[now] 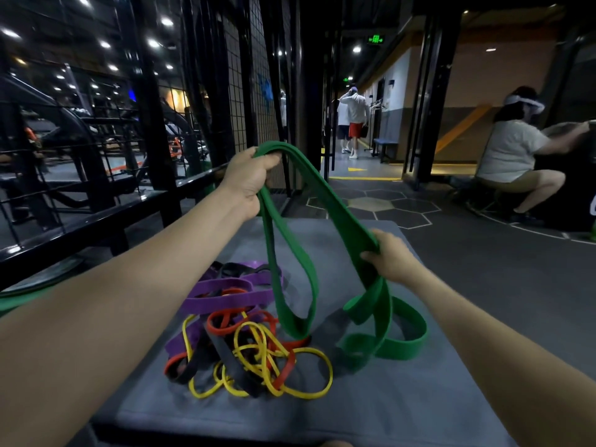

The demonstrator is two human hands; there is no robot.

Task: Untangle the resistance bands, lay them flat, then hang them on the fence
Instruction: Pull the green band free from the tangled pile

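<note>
Green rubber fills the middle of the frame: your left hand (250, 179) is raised at centre, fingers curled tight round the top fold of the wide green band (325, 204), while your right hand (392, 258), lower and to the right, grips the same band where its strands run down. Below your right hand the green loops sag and touch the grey mat (419, 398). At lower centre, just left of those loops, sits the tangled pile: purple bands (225, 296), a red band (222, 321), a black band (232, 366) and thin yellow bands (309, 374), all crossing over one another. The black wire fence (238, 91) stands in the upper left, beyond the mat.
</note>
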